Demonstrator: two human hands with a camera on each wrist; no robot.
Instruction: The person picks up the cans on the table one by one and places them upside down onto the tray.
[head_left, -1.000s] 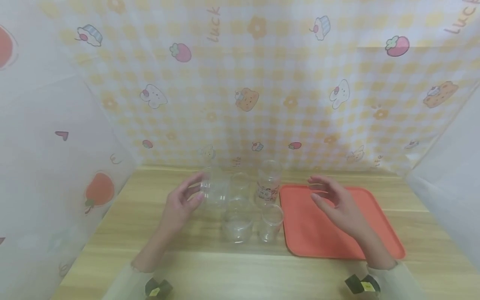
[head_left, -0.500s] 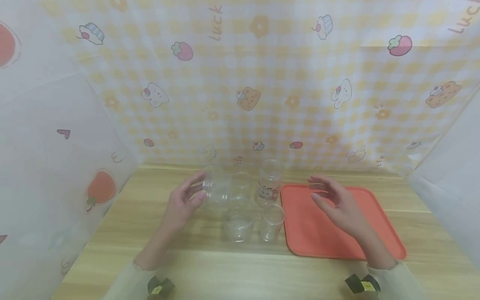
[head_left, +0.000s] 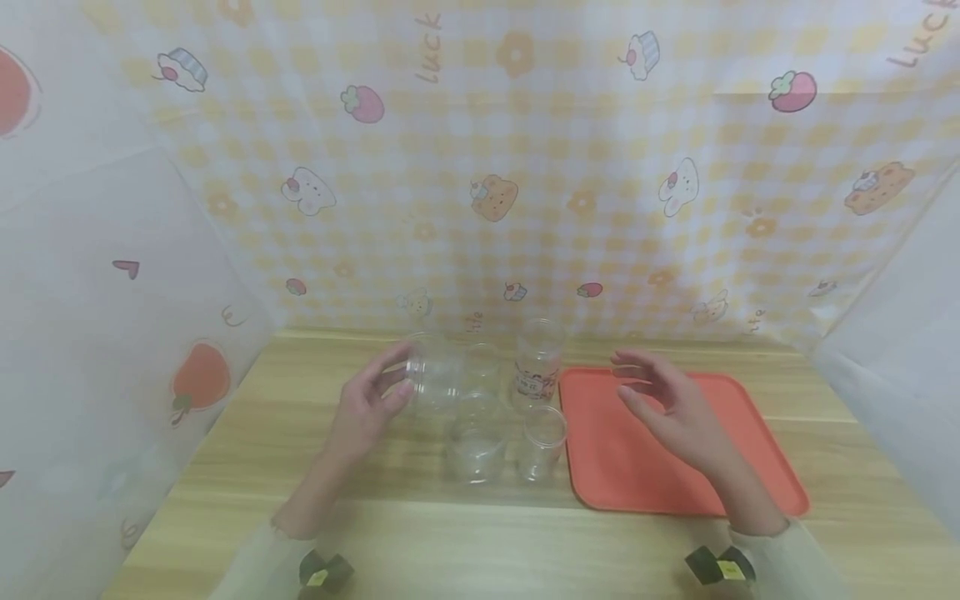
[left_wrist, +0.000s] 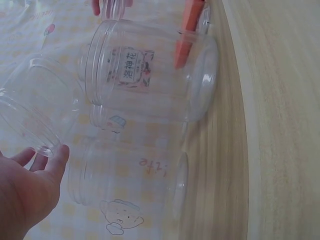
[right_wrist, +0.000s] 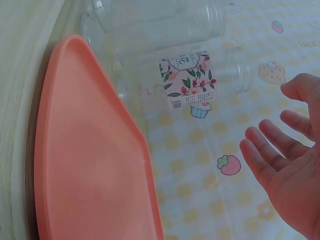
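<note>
My left hand (head_left: 367, 408) pinches the threaded mouth of a clear plastic jar (head_left: 437, 375) between thumb and fingers. In the left wrist view that jar (left_wrist: 47, 102) is tilted, raised beside other jars. Just right of it are a clear jar (head_left: 480, 367) at the back and a wide clear jar (head_left: 477, 454) in front. A tall jar with a pink floral label (head_left: 536, 382) stands behind a smaller clear jar (head_left: 542, 450). My right hand (head_left: 671, 408) hovers above an orange-red tray (head_left: 630, 475), fingers loosely bent and holding nothing; in the right wrist view its palm (right_wrist: 295, 195) shows.
The jars stand close together on a wood-grain table (head_left: 450, 542), left of the tray. A yellow-checked cloth (head_left: 570, 167) with cartoon prints rises behind the table, and pale walls flank both sides.
</note>
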